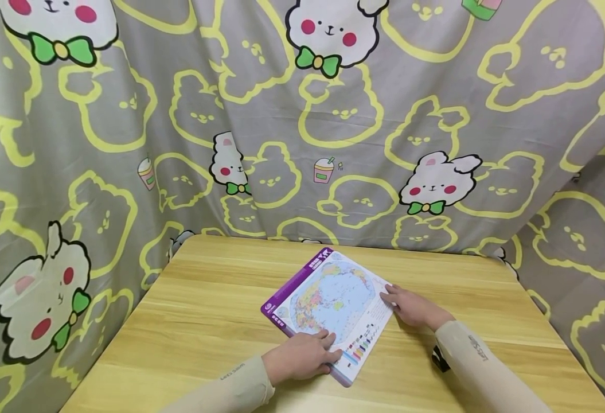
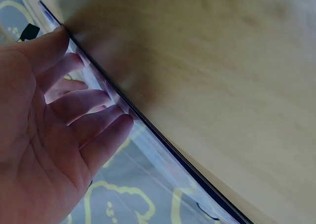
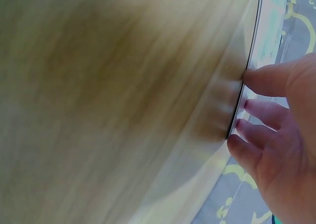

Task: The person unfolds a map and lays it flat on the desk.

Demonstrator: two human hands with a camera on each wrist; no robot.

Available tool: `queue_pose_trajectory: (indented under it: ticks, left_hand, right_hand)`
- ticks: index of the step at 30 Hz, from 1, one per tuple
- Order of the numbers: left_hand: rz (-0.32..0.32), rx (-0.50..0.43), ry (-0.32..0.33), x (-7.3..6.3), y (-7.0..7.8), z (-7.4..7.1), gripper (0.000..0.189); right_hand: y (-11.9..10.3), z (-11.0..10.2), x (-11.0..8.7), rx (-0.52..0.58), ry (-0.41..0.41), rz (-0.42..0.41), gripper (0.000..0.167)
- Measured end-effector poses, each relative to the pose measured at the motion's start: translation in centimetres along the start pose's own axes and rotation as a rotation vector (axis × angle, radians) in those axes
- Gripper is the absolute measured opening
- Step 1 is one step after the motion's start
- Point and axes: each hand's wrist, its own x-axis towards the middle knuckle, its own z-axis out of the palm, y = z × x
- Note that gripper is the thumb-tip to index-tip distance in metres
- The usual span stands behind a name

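Note:
A thin world map board (image 1: 356,292) with rounded corners lies turned at an angle on the wooden table. It has a purple band along its far left side, and flags and small print along its near right side. My left hand (image 1: 304,354) rests on its near edge, fingertips on the printed face. In the left wrist view the thumb (image 2: 57,42) touches the board's dark rim (image 2: 148,122). My right hand (image 1: 414,307) touches the right edge. The right wrist view has its thumb (image 3: 264,79) and fingertips lined up along that rim.
The light wooden table (image 1: 204,304) runs back to a grey curtain (image 1: 292,126) with yellow outlines and white rabbits, which hangs behind it and on both sides. A small black object (image 1: 439,360) shows beneath the right sleeve (image 1: 475,350).

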Motion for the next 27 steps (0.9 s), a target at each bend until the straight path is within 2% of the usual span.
queue_pose_trajectory:
  ticks: [7, 13, 17, 21, 27]
  left_hand:
    - [-0.012, -0.027, -0.017, 0.2, 0.3, -0.1, 0.045]
    - [-0.049, -0.166, -0.045, -0.1, -0.1, -0.1, 0.05]
    - [-0.086, -0.22, -0.039, -0.4, -1.3, -0.1, 0.052]
    - [-0.153, -0.232, -0.041, -0.7, -2.8, -0.3, 0.052]
    - [-0.24, -0.221, -0.053, -1.4, -5.2, -0.2, 0.053]
  right_hand:
    - [0.4, 0.4, 0.1, -0.01, -0.008, 0.007, 0.037]
    - [0.4, 0.6, -0.2, -0.049, 0.018, 0.035, 0.036]
    - [-0.3, 0.4, -0.7, -0.073, 0.052, 0.015, 0.036]
    - [-1.3, 0.2, -1.4, -0.078, 0.084, -0.045, 0.037]
    - [-3.1, 0.4, -2.5, -0.058, 0.076, -0.072, 0.036]
